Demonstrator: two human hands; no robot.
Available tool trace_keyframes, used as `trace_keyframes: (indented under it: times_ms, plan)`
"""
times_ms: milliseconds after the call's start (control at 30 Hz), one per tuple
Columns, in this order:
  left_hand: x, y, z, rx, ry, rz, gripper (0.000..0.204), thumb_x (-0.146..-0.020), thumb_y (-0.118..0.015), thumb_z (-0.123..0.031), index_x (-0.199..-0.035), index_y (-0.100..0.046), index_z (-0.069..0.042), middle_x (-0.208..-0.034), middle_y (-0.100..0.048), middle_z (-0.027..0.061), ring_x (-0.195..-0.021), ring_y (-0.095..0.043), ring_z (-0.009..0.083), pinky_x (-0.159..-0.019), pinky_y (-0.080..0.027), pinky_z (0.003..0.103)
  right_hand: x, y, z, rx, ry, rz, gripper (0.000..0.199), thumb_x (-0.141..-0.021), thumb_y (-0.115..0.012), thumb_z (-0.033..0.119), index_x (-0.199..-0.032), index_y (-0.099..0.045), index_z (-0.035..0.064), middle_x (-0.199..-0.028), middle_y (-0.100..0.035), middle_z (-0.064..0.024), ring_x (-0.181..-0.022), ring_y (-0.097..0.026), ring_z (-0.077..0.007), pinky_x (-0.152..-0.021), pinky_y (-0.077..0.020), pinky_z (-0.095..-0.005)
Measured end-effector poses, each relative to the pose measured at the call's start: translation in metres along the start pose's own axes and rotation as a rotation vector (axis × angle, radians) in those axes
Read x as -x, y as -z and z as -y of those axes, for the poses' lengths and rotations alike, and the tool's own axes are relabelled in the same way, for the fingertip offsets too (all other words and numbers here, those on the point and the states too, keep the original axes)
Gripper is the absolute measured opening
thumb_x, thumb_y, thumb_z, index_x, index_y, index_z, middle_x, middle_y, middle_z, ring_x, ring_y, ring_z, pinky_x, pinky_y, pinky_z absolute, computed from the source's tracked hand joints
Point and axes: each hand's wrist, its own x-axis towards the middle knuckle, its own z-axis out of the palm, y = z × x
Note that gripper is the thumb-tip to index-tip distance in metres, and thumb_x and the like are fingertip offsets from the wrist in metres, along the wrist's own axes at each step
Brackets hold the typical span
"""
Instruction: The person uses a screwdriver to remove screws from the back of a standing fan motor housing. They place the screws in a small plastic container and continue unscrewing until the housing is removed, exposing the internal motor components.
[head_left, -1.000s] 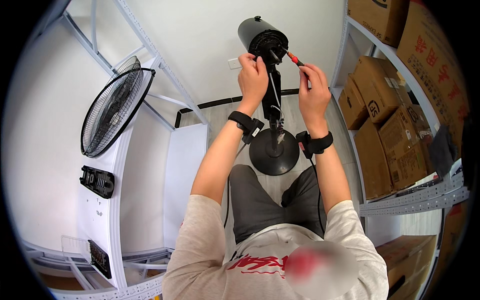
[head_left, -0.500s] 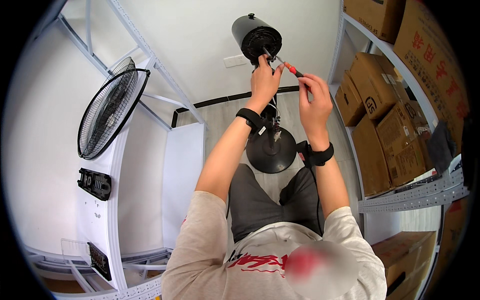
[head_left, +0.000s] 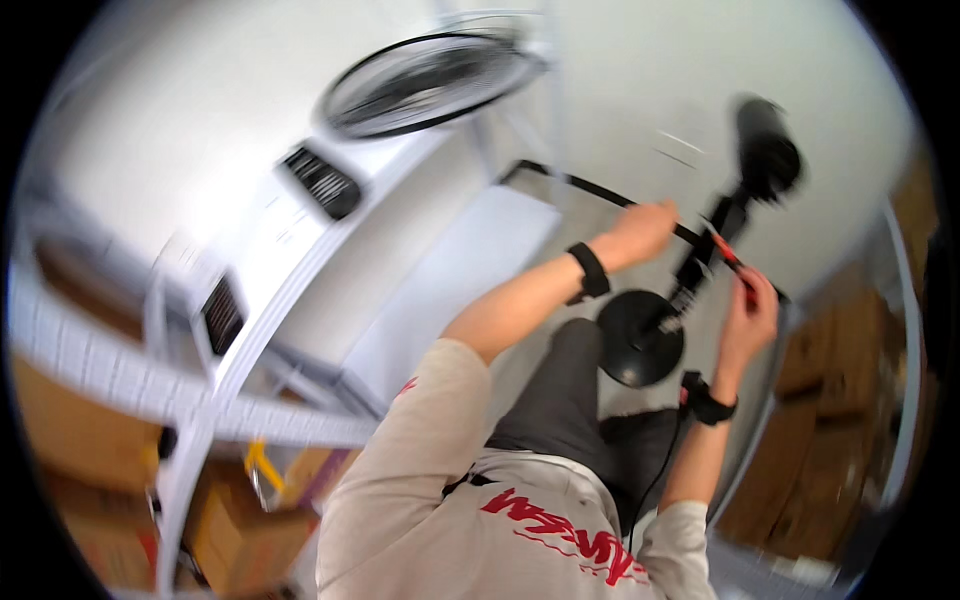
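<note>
My right hand (head_left: 752, 308) is closed around a screwdriver (head_left: 724, 250) with a red and black handle, its shaft pointing up and left. To its left, my left hand (head_left: 643, 232) is closed, fingers drawn together; blur hides whatever may be in them. Both hands are apart from the black motor housing (head_left: 768, 150) of a standing fan, which sits at the upper right. The fan's pole (head_left: 706, 245) runs down between and behind my hands to a round black base (head_left: 640, 345) on the floor. Pale wires show along the pole.
A white shelf (head_left: 335, 235) on the left bears a fan grille (head_left: 430, 88), a black plastic part (head_left: 320, 182) and a dark slotted piece (head_left: 222, 315). Cardboard boxes (head_left: 825, 430) fill the right rack. More boxes (head_left: 250, 540) lie below left. A cable hangs from my right wristband.
My view has swung left, blurring the scene. My left hand has come away from the motor housing and closed. The screwdriver has left the housing, still in my right hand.
</note>
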Motion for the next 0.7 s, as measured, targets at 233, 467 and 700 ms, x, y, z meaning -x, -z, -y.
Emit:
trace_keyframes:
  times_ms: [233, 467, 700]
  plan:
    - [0.117, 0.137, 0.021, -0.132, 0.318, -0.094, 0.012, -0.083, -0.048, 0.004, -0.092, -0.055, 0.007, -0.087, -0.064, 0.0299, -0.085, -0.06, 0.0497, -0.074, -0.048, 0.056, 0.025, -0.113, 0.028, -0.359, 0.044, 0.279, 0.01, -0.091, -0.067, 0.002, -0.099, -0.071, 0.0021, -0.108, -0.07, -0.0054, -0.09, -0.064, -0.0134, -0.073, -0.0499, -0.0242]
    - [0.242, 0.252, 0.051, -0.364, 0.442, -0.229, 0.024, -0.08, -0.045, 0.007, -0.096, -0.062, 0.003, -0.095, -0.066, 0.0257, -0.094, -0.062, 0.0449, -0.082, -0.049, 0.051, 0.06, -0.204, 0.176, -0.728, 0.288, 0.447, 0.014, -0.088, -0.068, 0.0, -0.101, -0.072, 0.0023, -0.109, -0.069, -0.0093, -0.092, -0.068, -0.02, -0.075, -0.0567, -0.0288]
    - [0.349, 0.371, 0.049, -0.664, 0.908, -0.509, 0.019, -0.084, -0.047, 0.006, -0.098, -0.06, 0.006, -0.099, -0.064, 0.0298, -0.097, -0.062, 0.0451, -0.085, -0.049, 0.049, 0.108, -0.263, 0.273, -0.946, 0.439, 0.503, 0.016, -0.085, -0.069, -0.002, -0.101, -0.071, 0.002, -0.106, -0.069, -0.0096, -0.091, -0.068, -0.0245, -0.077, -0.056, -0.0314]
